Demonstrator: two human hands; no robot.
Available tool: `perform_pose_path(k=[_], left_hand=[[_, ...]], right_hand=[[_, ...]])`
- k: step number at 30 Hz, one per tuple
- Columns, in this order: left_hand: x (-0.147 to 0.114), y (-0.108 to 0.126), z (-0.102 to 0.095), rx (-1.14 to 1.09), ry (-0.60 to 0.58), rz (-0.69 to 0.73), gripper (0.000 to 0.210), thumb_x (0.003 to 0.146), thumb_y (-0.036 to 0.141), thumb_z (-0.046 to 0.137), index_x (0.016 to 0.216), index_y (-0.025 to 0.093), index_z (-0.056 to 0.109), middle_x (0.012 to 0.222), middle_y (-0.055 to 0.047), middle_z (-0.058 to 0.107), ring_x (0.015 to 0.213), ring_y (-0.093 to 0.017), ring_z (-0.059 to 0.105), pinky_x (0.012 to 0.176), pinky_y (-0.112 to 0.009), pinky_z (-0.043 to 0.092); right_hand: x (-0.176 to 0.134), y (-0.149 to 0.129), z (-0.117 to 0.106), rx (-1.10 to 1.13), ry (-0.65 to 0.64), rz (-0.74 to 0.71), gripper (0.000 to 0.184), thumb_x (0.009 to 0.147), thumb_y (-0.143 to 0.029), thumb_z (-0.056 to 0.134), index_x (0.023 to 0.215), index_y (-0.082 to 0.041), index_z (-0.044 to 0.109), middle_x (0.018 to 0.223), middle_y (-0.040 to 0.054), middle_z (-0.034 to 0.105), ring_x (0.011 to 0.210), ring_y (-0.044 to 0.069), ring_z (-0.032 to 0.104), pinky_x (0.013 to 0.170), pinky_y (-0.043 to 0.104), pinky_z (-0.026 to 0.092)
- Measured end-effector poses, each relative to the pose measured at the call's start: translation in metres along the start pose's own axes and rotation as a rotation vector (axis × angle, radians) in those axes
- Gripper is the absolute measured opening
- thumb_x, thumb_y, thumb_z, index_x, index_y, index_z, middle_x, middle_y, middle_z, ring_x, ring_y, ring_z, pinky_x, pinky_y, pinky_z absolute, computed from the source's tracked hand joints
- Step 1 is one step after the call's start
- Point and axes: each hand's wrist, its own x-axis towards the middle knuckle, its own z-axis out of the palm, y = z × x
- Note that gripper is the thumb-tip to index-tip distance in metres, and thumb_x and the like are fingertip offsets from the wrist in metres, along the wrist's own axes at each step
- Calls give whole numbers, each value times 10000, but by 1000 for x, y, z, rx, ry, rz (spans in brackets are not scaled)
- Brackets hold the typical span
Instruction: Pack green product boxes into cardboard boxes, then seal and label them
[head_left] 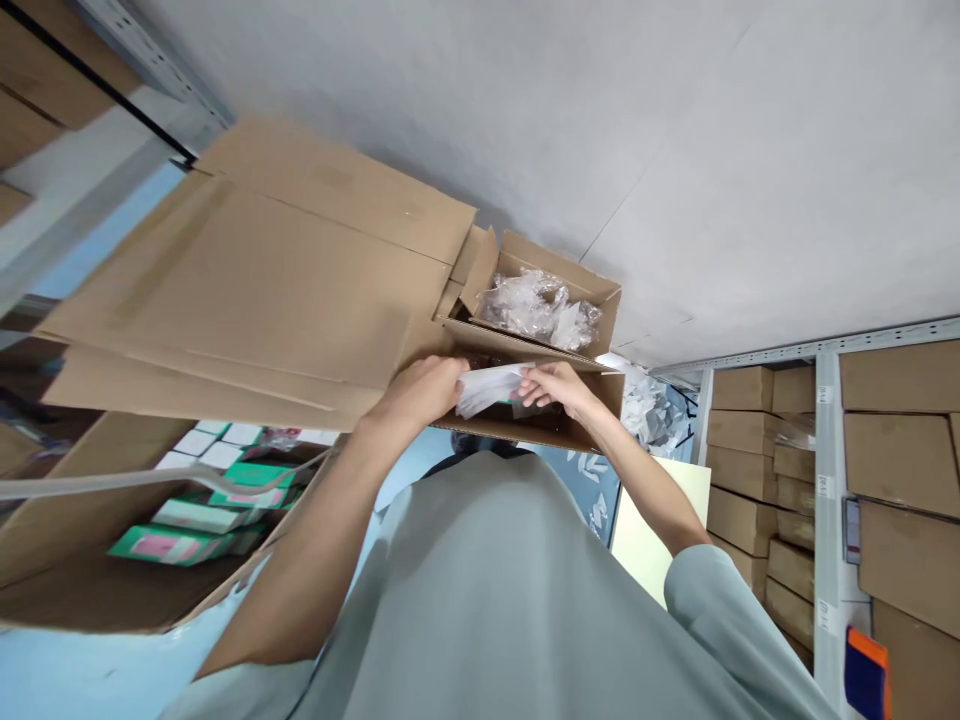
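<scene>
Both of my hands are over an open cardboard box (600,395) in front of my body. Between them stretches a crumpled, whitish piece of thin plastic or paper wrapping (489,388). My left hand (426,390) is closed at its left end, with the fingertips partly hidden. At the right end, my right hand (556,388) pinches the wrapping between thumb and fingers. Below the wrapping, the box's inside is dark, and a few small items in it are too hidden to name.
Behind stands another box (611,318) full of clear plastic wrap (529,302). Flattened cardboard sheets (300,290) lie to the left, above a large carton (97,605) holding green-and-white boxes (176,545). Shelves of brown cartons (900,460) line the right, near discarded wrapping (654,415).
</scene>
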Motion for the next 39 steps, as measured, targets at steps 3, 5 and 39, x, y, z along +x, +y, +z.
perform_pose_path(k=[3,5,39], left_hand=[[-1,9,1,47,12,33,441,937,198,561,1301,220,810,1250,-157,844,1189,-339,795,967,-372,591],[-8,12,-2,28,88,71,494,935,189,569,1381,201,780,1343,-159,815,1257,-341,771,1044,-392,586],[-26,81,-9,-145,132,182,356,911,595,555,931,290,738,880,-66,787,852,-282,734,761,-355,473]], right_hand=[[14,9,6,-27,12,89,418,1027,-442,760,700,-185,722,771,74,825,577,135,717,486,190,494],[11,11,3,-66,5,72,451,1034,-499,744,709,-187,727,783,78,830,583,145,720,493,202,507],[-306,172,-17,-413,1368,312,620,951,-774,515,822,-218,758,655,89,723,602,260,658,656,346,458]])
